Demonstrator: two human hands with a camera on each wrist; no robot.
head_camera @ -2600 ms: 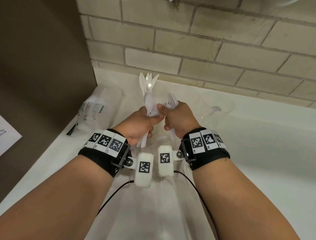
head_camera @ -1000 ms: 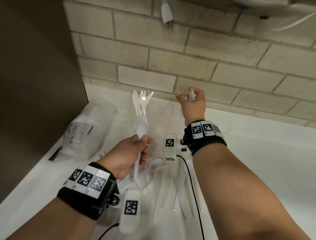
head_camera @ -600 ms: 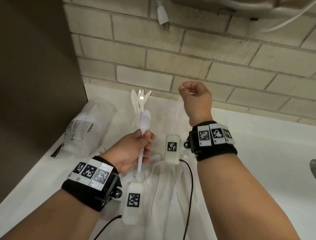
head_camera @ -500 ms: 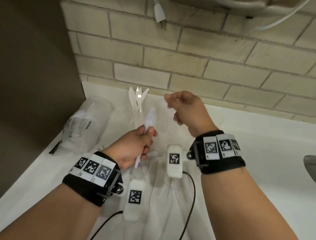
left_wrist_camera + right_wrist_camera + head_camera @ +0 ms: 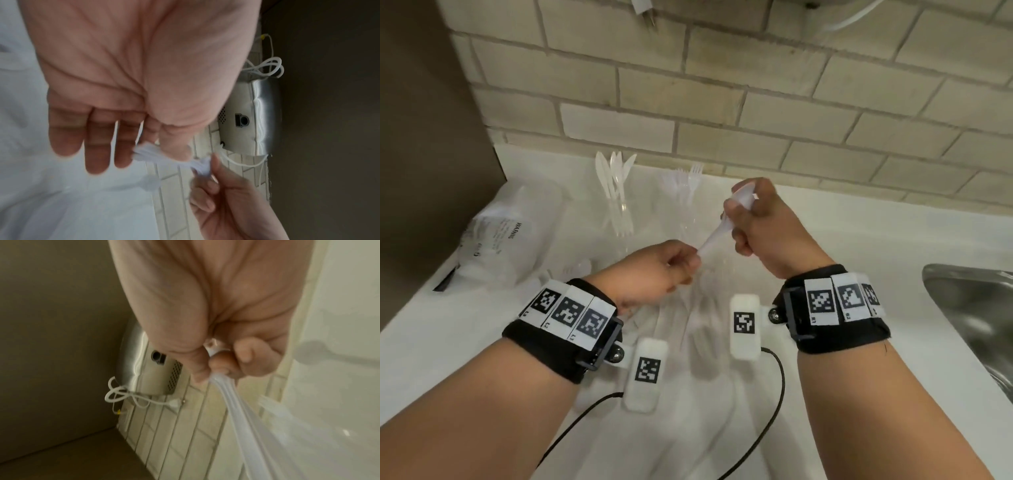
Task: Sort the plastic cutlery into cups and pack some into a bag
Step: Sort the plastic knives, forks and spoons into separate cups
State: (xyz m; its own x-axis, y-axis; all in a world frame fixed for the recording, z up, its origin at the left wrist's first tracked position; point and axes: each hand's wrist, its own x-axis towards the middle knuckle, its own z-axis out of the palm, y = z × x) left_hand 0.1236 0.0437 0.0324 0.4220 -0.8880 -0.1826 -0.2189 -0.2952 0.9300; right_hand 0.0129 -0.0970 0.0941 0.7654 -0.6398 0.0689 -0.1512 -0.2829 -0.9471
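I had both hands up over the white counter (image 5: 825,233) at the middle of the head view. My left hand (image 5: 654,270) pinched the lower tip of a white plastic spoon (image 5: 717,231) between thumb and forefinger, its other fingers hanging fairly straight in the left wrist view. My right hand (image 5: 763,226), just up and right of it, was curled round the upper part of that same spoon, thumb pressed to it. In the right wrist view the white plastic ran out from under the thumb toward the lower right, blurred, and I could not tell from it whether the hand held one piece or more. Behind the hands, toward the upper middle of the head view, a clear cup held upright knives (image 5: 616,174), and beside it to the right another clear cup held forks (image 5: 685,181). A heap of loose cutlery (image 5: 698,329) lay on the counter beneath my wrists, smeared by motion. A clear plastic bag (image 5: 506,240) with printed warning text lay at centre left, against the dark side panel (image 5: 424,144). The steel rim of a sink (image 5: 969,308) showed at the right edge, and a brick wall (image 5: 756,102) filled the top.
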